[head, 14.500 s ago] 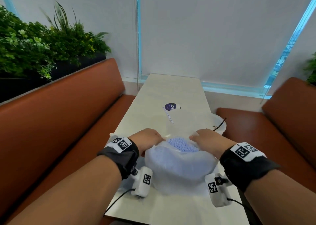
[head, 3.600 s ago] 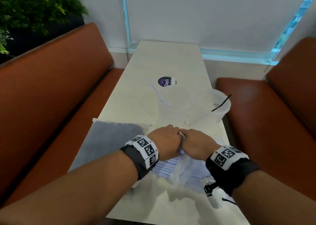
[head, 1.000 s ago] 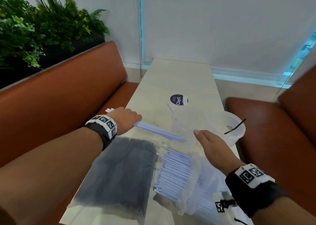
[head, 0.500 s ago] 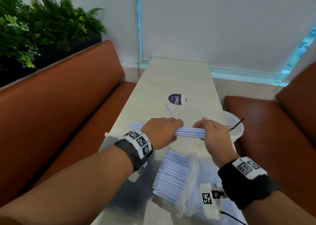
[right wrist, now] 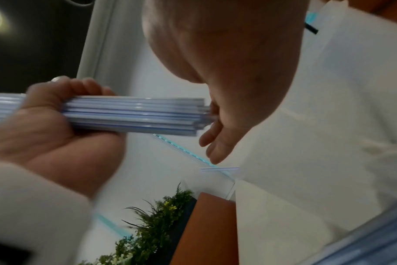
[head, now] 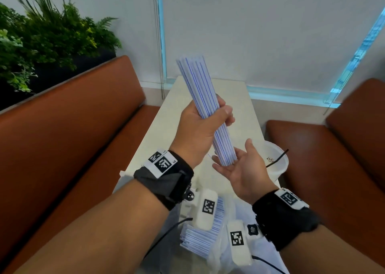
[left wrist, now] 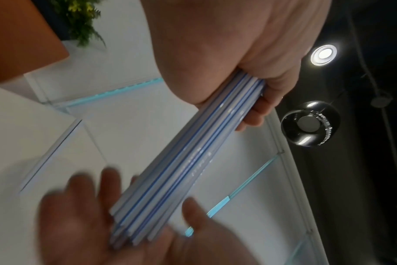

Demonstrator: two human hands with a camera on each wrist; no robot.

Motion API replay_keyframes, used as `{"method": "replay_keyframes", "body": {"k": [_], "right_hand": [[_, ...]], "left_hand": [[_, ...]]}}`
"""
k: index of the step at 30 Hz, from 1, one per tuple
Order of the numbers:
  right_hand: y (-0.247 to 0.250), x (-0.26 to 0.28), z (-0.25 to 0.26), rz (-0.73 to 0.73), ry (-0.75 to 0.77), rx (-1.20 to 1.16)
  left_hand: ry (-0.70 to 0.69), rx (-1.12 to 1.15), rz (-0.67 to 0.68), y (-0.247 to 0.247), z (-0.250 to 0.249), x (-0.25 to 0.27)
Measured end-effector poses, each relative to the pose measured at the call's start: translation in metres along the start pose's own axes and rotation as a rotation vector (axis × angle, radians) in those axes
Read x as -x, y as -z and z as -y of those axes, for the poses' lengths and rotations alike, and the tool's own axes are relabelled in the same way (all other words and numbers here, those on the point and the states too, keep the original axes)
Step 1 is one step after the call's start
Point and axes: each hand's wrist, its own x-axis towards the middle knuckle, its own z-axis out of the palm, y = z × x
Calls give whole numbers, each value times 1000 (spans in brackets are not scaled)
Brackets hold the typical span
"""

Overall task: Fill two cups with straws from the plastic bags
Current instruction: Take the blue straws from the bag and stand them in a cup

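My left hand (head: pixel 205 121) grips a bundle of white straws with blue stripes (head: pixel 203 99), held nearly upright above the table. The bundle (left wrist: pixel 188 161) leaves my fist and its lower ends rest on the palm of my right hand (head: pixel 235 165), which lies flat and open under them. In the right wrist view the straw bundle (right wrist: pixel 134 114) butts against that open right palm (right wrist: pixel 218 125). More striped straws (head: pixel 200 236) lie in a plastic bag (head: pixel 220 255) near the table's front edge. A clear cup (head: pixel 277 163) holding one black straw (head: pixel 278 158) lies at the table's right edge.
The pale table (head: pixel 239 99) runs between two brown benches, one on the left (head: pixel 73 132) and one on the right (head: pixel 333 159). Green plants (head: pixel 41 36) stand behind the left bench. A white blind (head: pixel 270 30) covers the far window.
The bundle was horizontal between both hands; now my left hand has raised it upright and my right hand has let go and opened flat under its lower ends.
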Motion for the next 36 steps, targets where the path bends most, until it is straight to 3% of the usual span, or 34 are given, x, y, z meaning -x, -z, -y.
{"method": "replay_keyframes", "body": {"k": [6, 8, 11, 13, 17, 21, 26, 30, 36], "right_hand": [[-6, 2, 5, 70, 21, 57], [-6, 4, 5, 180, 87, 159], [0, 3, -2, 291, 391, 677], [1, 1, -5, 300, 507, 997], [2, -8, -9, 221, 518, 1150], [13, -20, -10, 150, 531, 1406], [34, -39, -16, 116, 336, 1874], [40, -50, -28, 159, 377, 1882], [43, -48, -45, 217, 528, 1848]], "left_hand": [[35, 54, -30, 2, 10, -4], [45, 54, -46, 4, 11, -7], [70, 70, -67, 8, 13, -9], [95, 72, -61, 10, 14, -9], [157, 125, -77, 15, 14, -12], [113, 64, -83, 24, 12, -21], [18, 55, -309, 41, 16, -36], [-5, -51, -365, 37, 35, -32], [134, -447, -474, 60, 79, -14]]}}
